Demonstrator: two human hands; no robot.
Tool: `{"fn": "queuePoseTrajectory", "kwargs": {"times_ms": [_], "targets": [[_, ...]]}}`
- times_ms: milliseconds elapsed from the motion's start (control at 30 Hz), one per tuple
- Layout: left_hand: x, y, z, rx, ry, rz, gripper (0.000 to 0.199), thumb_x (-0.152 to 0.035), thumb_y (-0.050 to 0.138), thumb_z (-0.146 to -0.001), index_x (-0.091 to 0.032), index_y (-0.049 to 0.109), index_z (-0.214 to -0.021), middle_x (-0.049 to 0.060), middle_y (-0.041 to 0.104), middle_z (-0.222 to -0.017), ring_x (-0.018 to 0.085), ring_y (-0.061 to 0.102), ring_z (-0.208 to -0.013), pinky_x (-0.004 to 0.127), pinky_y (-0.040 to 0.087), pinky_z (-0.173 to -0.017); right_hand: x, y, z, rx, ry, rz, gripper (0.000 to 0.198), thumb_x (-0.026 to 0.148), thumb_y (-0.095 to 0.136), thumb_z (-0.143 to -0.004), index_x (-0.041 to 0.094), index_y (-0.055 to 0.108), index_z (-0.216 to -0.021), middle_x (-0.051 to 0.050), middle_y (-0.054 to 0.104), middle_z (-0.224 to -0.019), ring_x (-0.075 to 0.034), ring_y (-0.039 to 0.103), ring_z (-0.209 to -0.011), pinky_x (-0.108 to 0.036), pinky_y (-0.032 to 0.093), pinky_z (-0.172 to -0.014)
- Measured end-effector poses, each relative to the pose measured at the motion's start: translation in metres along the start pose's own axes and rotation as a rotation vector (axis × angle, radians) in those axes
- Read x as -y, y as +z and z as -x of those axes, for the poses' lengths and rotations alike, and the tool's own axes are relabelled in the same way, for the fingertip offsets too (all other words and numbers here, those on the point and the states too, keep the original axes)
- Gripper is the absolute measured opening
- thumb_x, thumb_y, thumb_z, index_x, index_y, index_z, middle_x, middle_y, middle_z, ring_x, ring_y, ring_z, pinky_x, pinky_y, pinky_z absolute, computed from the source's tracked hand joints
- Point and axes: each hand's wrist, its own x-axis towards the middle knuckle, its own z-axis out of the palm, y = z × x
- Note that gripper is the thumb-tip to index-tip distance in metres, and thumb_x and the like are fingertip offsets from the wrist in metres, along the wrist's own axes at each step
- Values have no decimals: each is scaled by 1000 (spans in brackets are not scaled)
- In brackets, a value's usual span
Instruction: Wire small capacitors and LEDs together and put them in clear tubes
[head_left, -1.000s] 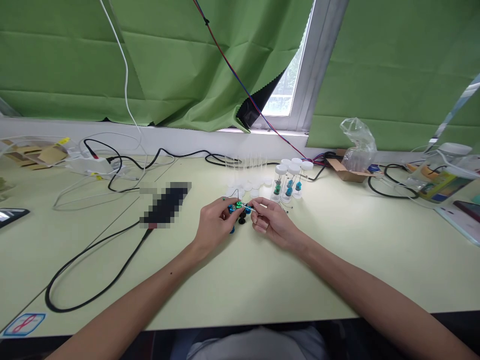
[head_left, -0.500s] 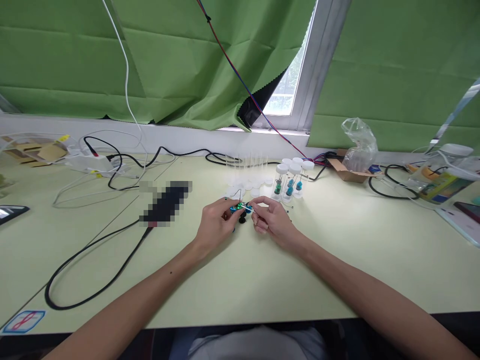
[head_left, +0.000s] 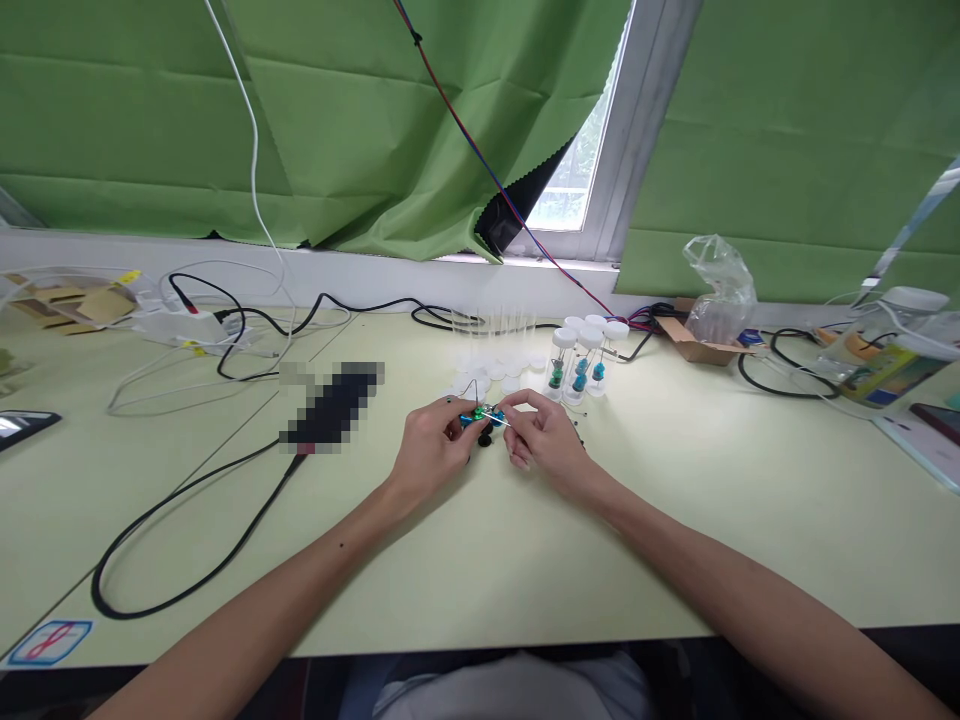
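My left hand [head_left: 429,448] is closed, pinching a small blue and green part [head_left: 478,413] just above the table. A thin dark wire [head_left: 475,388] sticks up from beside that part. Between the thumb and fingers of my right hand [head_left: 553,438] is a thin, pale metallic rod [head_left: 496,418], whose tip reaches the blue and green part. Some small black round pieces [head_left: 485,439] show below, between the two hands. My fingers partly hide the part, so its exact kind does not show.
Clear vials with white caps [head_left: 564,338] stand behind my right hand, several holding blue or green parts. Empty clear tubes [head_left: 511,322] and loose white caps [head_left: 511,369] are beside them. A black cable [head_left: 247,545] loops at left. A cardboard box [head_left: 697,348] holds a plastic bag.
Both hands stay almost in place. The thin wire stands a little more upright, and the fingers of my right hand have shifted slightly.
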Motion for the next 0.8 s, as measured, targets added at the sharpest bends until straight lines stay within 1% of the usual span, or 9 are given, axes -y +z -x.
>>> {"fn": "queuePoseTrajectory", "kwargs": {"times_ms": [100, 300, 367, 467, 533, 600, 700, 800], "targets": [[0, 0, -1, -7, 11, -23, 15, -27, 67, -85, -18, 76, -92, -1, 64, -63, 10, 49, -50, 24, 40, -53, -2, 0, 0, -29, -2, -3, 32, 49, 68, -84, 21, 54, -92, 8, 56, -48, -6, 36, -36, -24, 39, -43], [-1, -1, -2, -13, 9, -65, 16, -28, 66, -85, -17, 76, -93, 0, 67, -65, 11, 52, -51, 25, 41, -54, -4, -2, -2, -46, 48, -103, 35, 47, 74, -78, 21, 56, -92, 6, 58, -50, -6, 34, -38, -23, 38, -41], [0, -2, -3, -25, -18, -74, 17, -29, 66, -85, -17, 76, -92, 1, 69, -67, 11, 52, -51, 25, 42, -55, -3, -3, -3, -58, 69, -130, 34, 45, 74, -77, 20, 57, -92, 7, 58, -50, -6, 33, -38, -22, 36, -40], [2, -5, -5, -66, -94, -87, 19, -31, 67, -84, -16, 75, -93, 1, 70, -70, 11, 52, -50, 26, 43, -56, -3, -3, -3, -89, 84, -149, 31, 42, 74, -76, 20, 57, -91, 7, 57, -50, -6, 33, -39, -22, 36, -41], [2, -8, -7, -82, -146, -92, 21, -32, 67, -83, -16, 75, -94, 2, 71, -72, 11, 52, -50, 27, 43, -57, -3, -3, -4, -106, 71, -121, 30, 42, 72, -77, 20, 57, -91, 7, 56, -49, -6, 35, -39, -23, 37, -41], [1, -10, -8, -83, -179, -87, 25, -33, 66, -84, -16, 74, -101, 1, 72, -76, 10, 51, -50, 27, 44, -59, -4, -3, -3, -123, 40, -55, 27, 42, 69, -80, 21, 56, -91, 7, 56, -49, -7, 36, -38, -23, 38, -41], [-2, -10, -8, -67, -191, -72, 33, -32, 65, -84, -18, 71, -114, 1, 72, -81, 9, 50, -49, 26, 44, -59, -5, -3, -2, -131, -4, 63, 23, 42, 63, -85, 21, 55, -92, 8, 56, -49, -8, 39, -37, -23, 37, -42], [-4, -10, -7, -63, -185, -58, 38, -30, 65, -85, -19, 67, -121, 0, 71, -83, 8, 49, -49, 25, 44, -59, -7, -4, -1, -133, -25, 140, 21, 41, 60, -88, 22, 55, -94, 8, 56, -50, -9, 41, -38, -23, 35, -42]]}}
